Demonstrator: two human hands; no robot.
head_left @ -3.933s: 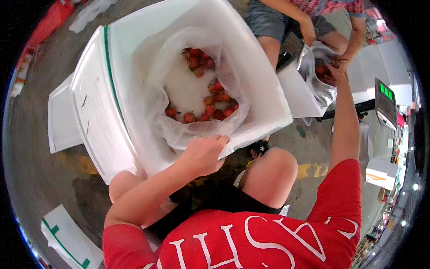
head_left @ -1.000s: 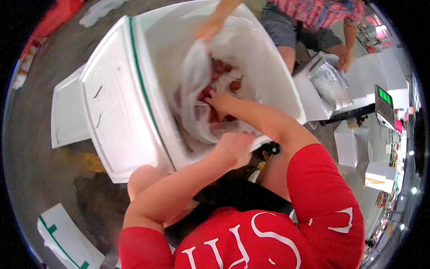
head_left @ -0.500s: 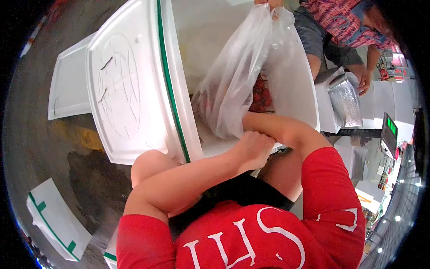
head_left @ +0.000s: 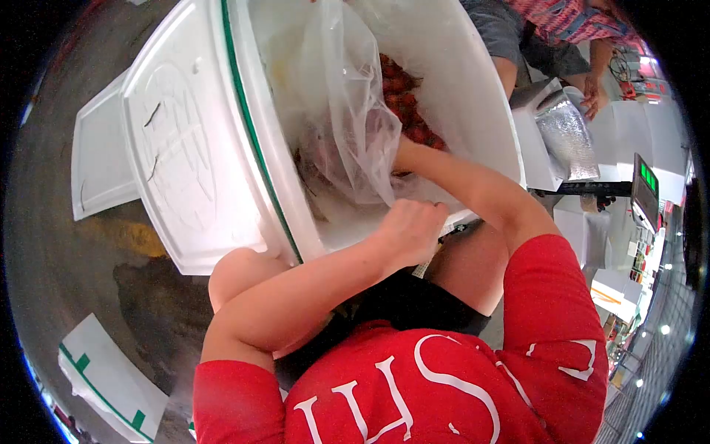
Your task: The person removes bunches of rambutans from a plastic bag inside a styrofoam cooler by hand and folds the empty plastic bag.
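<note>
A large white foam box (head_left: 473,81) stands open in front of me. Inside it lies a heap of dark red, lumpy pieces (head_left: 403,100), their kind unclear. A clear plastic bag (head_left: 344,96) hangs into the box, its upper end running to the top edge of the view. My right hand (head_left: 403,157) reaches over the near rim into the box beside the bag's lower part, its fingers hidden. My left hand (head_left: 416,231) is closed at the near rim, below my right forearm and close to the bag's lower corner. Whatever it holds is hidden.
A white lid (head_left: 177,148) with green tape along its edge leans at the left, another white panel (head_left: 103,148) behind it. A taped white piece (head_left: 115,377) lies on the floor. To the right are a person's hand (head_left: 592,95), a silver foil liner (head_left: 566,133) and a green-lit display (head_left: 647,181).
The bag's upper part has swung left, showing more of the dark red heap. My right arm reaches farther into the box, and my left hand has risen slightly. The view has shifted a little.
</note>
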